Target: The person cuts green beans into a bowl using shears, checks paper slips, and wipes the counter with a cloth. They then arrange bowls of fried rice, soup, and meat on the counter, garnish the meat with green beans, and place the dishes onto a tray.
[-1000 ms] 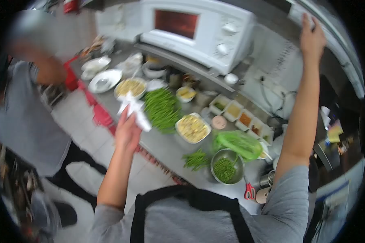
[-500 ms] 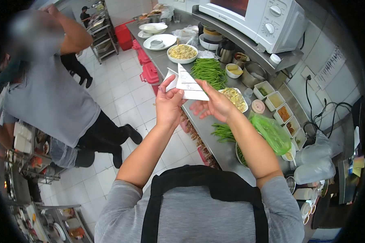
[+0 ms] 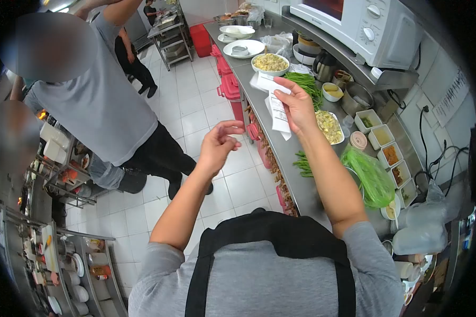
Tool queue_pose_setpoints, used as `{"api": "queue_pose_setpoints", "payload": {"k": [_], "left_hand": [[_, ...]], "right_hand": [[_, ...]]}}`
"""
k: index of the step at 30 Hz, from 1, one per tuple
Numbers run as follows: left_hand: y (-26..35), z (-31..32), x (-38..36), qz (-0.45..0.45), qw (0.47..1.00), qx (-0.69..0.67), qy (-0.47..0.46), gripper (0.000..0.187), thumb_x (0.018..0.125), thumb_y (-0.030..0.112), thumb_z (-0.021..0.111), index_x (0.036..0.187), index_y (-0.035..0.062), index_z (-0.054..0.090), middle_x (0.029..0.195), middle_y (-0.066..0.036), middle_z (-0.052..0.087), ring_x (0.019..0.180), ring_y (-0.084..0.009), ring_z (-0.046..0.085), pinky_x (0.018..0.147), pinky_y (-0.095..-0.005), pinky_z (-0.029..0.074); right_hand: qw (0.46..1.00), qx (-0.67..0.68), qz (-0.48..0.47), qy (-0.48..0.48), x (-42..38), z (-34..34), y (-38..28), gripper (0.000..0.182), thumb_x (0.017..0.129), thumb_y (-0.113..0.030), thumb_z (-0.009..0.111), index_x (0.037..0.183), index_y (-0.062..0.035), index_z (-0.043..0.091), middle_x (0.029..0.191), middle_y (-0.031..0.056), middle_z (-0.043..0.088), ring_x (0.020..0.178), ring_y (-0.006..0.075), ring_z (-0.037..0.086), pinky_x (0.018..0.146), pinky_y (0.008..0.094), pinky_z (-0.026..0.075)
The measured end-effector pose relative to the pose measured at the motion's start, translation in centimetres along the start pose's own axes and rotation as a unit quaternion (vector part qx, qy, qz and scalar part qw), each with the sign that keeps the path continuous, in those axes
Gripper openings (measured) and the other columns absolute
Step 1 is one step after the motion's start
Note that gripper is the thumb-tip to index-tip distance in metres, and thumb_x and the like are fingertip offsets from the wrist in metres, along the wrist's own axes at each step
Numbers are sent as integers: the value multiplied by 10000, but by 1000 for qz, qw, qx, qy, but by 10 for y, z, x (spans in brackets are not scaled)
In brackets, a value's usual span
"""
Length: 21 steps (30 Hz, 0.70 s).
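Printed paper slips [image 3: 279, 112] hang from my right hand [image 3: 299, 105], pinched between thumb and fingers above the counter's edge. Dark print shows on the white paper. My left hand [image 3: 221, 145] is raised over the floor to the left of the slips, fingers curved and apart, with nothing in it. Just beyond the right hand lies a pile of long green beans [image 3: 307, 87], partly covered by the hand. A white bowl of chopped yellowish food [image 3: 270, 62] stands behind the slips, and a second dish of similar food [image 3: 329, 127] is beside my right wrist.
The steel counter [image 3: 301, 187] runs along my right, with a green plastic bag [image 3: 373, 177], small tubs of toppings [image 3: 390, 155] and a pot [image 3: 357, 99]. A microwave [image 3: 354, 31] sits on the shelf above. A co-worker in grey [image 3: 116, 90] stands at left near racks [image 3: 84, 264].
My left hand has let go of the paper and moved down, away from it. The right hand now holds the slips alone, turned to hang downward. The view has shifted left.
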<state>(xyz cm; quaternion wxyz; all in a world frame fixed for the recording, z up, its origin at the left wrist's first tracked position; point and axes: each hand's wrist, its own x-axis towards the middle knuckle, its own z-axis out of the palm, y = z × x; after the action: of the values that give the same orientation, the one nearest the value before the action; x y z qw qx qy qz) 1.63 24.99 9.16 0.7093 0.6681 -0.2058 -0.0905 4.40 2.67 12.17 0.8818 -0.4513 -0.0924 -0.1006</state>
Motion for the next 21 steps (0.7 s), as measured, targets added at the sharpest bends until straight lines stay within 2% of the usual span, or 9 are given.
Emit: {"api": "queue_pose_setpoints", "payload": {"k": [4, 6, 8, 11, 14, 16, 18, 20, 21], "left_hand": [[15, 17, 8, 34, 999, 12, 38, 505, 808, 30, 606, 1246, 73, 359, 1054, -112, 543, 846, -108, 538, 727, -238, 457], [15, 39, 16, 48, 998, -16, 27, 600, 790, 33, 639, 1253, 95, 262, 1014, -106, 534, 847, -111, 540, 712, -237, 455], [14, 59, 21, 36, 998, -33, 35, 618, 757, -49, 637, 1237, 101, 279, 929, -76, 533, 763, -95, 542, 656, -204, 448], [10, 61, 23, 36, 997, -30, 61, 616, 741, -95, 617, 1227, 119, 307, 886, -46, 523, 707, -80, 530, 603, -182, 435], [2, 13, 35, 87, 989, 17, 119, 595, 720, -155, 527, 1217, 134, 376, 867, -20, 473, 634, -27, 494, 515, -156, 405], [9, -30, 36, 125, 977, 36, 171, 487, 743, -138, 469, 1192, 48, 508, 1087, -89, 537, 906, -125, 552, 772, -227, 455], [11, -81, 36, 130, 962, -65, 230, 496, 756, -135, 428, 1225, 4, 509, 1200, -119, 517, 1014, -175, 541, 881, -280, 431], [17, -134, 28, 135, 922, -78, 354, 516, 773, -102, 446, 1273, 21, 468, 1170, -114, 524, 1012, -190, 543, 846, -276, 446], [21, -152, 22, 162, 892, -94, 412, 482, 830, -44, 467, 1303, 40, 431, 1161, -122, 519, 1025, -207, 535, 869, -303, 438]], "right_hand": [[979, -172, -106, -17, -14, 18, -1, 296, 795, 50, 599, 1084, -13, 611, 900, 83, 652, 686, 87, 613, 604, 210, 504], [967, -229, -112, -22, -22, 20, -2, 256, 795, 6, 627, 1049, -26, 637, 913, 66, 653, 708, 80, 608, 596, 199, 482], [939, -278, -201, -35, -25, 18, -3, 196, 813, -27, 628, 1007, -31, 659, 948, 62, 651, 763, 65, 584, 670, 211, 471], [904, -310, -291, 38, -24, -1, -28, 176, 823, -16, 612, 993, -24, 660, 964, 60, 649, 814, 75, 580, 721, 218, 464], [926, -253, -276, 53, -21, -31, -64, 203, 820, 17, 594, 1012, -21, 646, 954, 42, 641, 850, 92, 586, 738, 214, 472], [924, -266, -271, 43, -22, -49, -89, 307, 808, 63, 572, 1100, -23, 609, 1026, 50, 606, 889, 97, 577, 743, 221, 480], [926, -259, -272, 41, -31, -49, -110, 373, 804, 84, 555, 1159, -29, 575, 1102, 61, 566, 925, 104, 566, 757, 232, 483], [919, -274, -282, 31, -37, -57, -123, 488, 804, 112, 521, 1264, -47, 498, 1223, 77, 486, 991, 117, 539, 788, 248, 484], [919, -267, -285, 39, -40, -61, -127, 489, 806, 111, 518, 1268, -47, 494, 1228, 80, 483, 996, 118, 536, 793, 249, 482]]}}
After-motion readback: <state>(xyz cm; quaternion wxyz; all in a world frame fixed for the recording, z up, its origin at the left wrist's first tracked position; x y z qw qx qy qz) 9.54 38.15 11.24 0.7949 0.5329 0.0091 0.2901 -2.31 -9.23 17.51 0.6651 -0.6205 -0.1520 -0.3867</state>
